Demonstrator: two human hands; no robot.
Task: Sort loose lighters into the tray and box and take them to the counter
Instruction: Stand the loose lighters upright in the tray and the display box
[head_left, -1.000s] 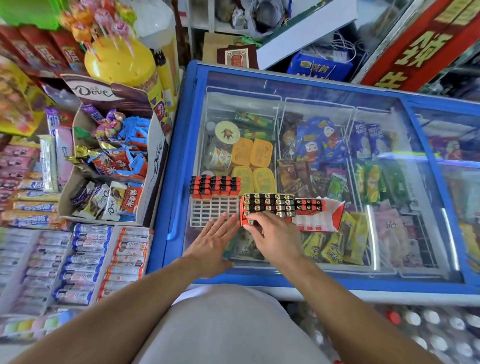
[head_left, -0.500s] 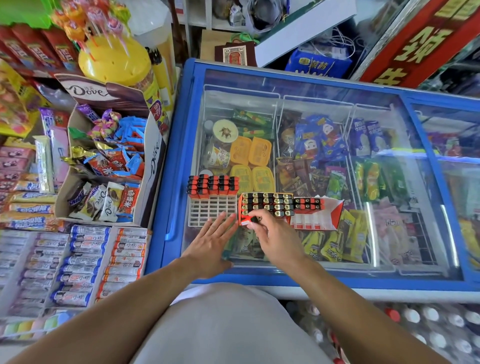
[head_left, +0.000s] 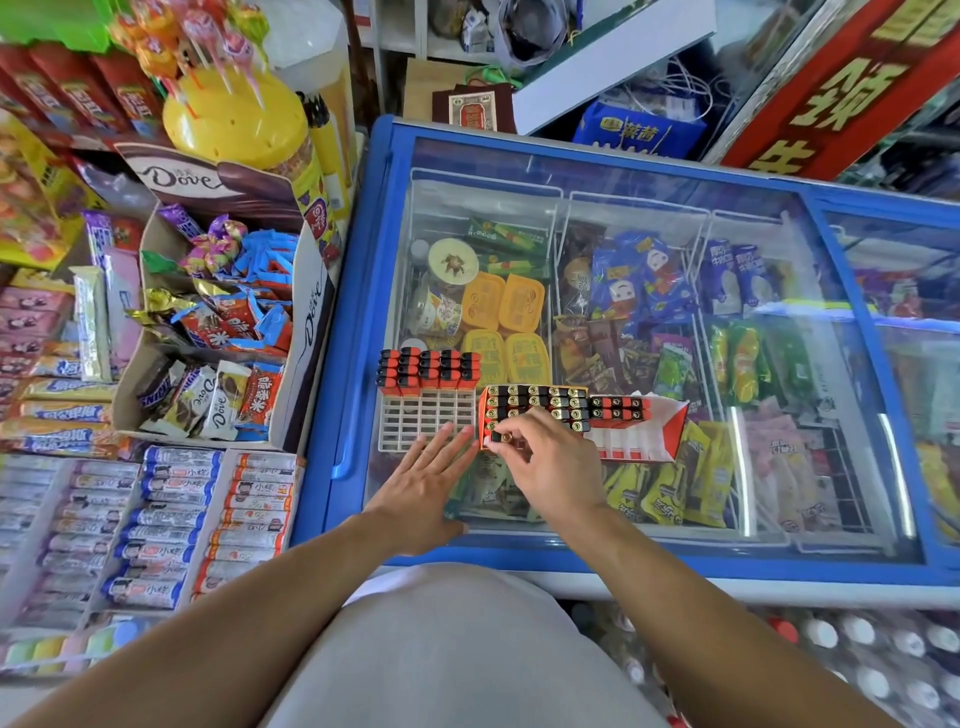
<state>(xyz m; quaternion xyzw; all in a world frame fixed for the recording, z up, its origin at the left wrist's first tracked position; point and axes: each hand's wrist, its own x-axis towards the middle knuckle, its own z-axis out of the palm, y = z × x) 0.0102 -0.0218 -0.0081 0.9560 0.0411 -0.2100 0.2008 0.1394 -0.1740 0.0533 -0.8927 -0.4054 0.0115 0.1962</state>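
Right hand (head_left: 553, 462) pinching one lighter (head_left: 500, 437) at near left corner of red box (head_left: 535, 408) on freezer lid (head_left: 649, 519); left hand (head_left: 423, 480) flat, fingers straight, touching white tray (head_left: 423, 418).

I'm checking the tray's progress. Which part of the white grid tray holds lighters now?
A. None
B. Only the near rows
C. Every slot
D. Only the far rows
D: red lighters fill the far rows of the white grid tray; the near slots show bare.
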